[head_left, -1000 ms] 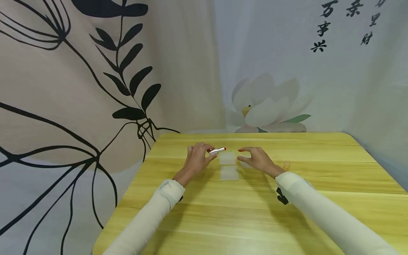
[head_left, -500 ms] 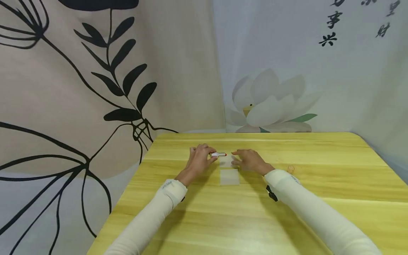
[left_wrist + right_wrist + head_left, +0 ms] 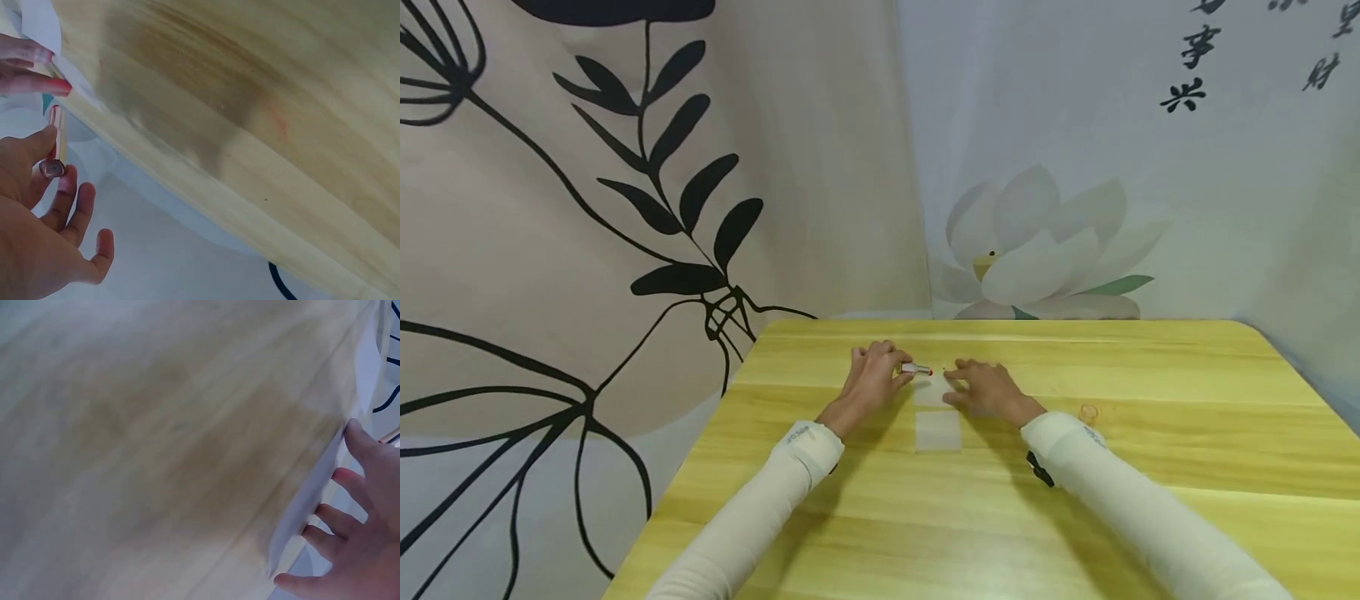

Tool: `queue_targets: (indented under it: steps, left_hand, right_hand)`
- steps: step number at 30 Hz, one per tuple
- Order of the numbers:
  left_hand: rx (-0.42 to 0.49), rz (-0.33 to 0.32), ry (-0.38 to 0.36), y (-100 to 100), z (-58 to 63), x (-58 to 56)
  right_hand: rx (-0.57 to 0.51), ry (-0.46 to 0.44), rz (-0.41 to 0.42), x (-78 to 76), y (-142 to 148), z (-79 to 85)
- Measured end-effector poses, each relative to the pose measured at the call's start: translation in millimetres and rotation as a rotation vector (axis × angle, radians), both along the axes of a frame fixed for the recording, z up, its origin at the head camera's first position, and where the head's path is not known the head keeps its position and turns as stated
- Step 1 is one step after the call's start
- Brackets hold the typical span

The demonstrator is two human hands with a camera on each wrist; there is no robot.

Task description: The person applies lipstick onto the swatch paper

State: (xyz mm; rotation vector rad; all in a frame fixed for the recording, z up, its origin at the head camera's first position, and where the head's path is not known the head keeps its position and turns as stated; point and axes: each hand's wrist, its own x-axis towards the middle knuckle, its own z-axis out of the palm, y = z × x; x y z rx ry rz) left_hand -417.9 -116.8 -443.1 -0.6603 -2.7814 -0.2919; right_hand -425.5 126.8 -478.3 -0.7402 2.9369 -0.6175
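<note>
My left hand [image 3: 871,379] pinches a lipstick [image 3: 917,368] between thumb and fingers, above the table's far part. Its red tip points right, and the base end [image 3: 53,168] shows in the left wrist view. My right hand [image 3: 988,387] is spread low over the far white paper square [image 3: 927,393], which it partly covers. A red stain marks a fingertip [image 3: 60,86] of that hand. In the right wrist view its fingers lie spread along a sheet of white paper [image 3: 303,506]. Nearer to me lies another white paper square [image 3: 937,431].
The wooden table [image 3: 880,517] reaches back to a patterned curtain [image 3: 820,167]. A faint reddish ring mark [image 3: 1087,412] is on the tabletop, right of the right hand.
The right hand has moved left and down onto the far paper square, closer to the lipstick. The lipstick has swung from tilted up to nearly level. The head view has tilted slightly up.
</note>
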Motion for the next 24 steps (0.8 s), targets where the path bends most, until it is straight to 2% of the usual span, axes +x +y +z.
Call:
queue_targets:
  steps: [4,11,24]
  left_hand:
    - [-0.017,-0.031,0.007,4.3,-3.0,-3.4]
    - [-0.054,-0.039,0.013,6.5,-9.2,-9.2]
    - [-0.138,-0.054,0.010,20.2,-2.5,-16.3]
  right_hand:
    - [0.010,0.011,-0.007,2.5,2.2,-0.9]
    - [0.056,0.056,0.026,0.7,-0.3,-0.2]
    - [0.121,0.060,0.011,-0.6,2.4,6.9]
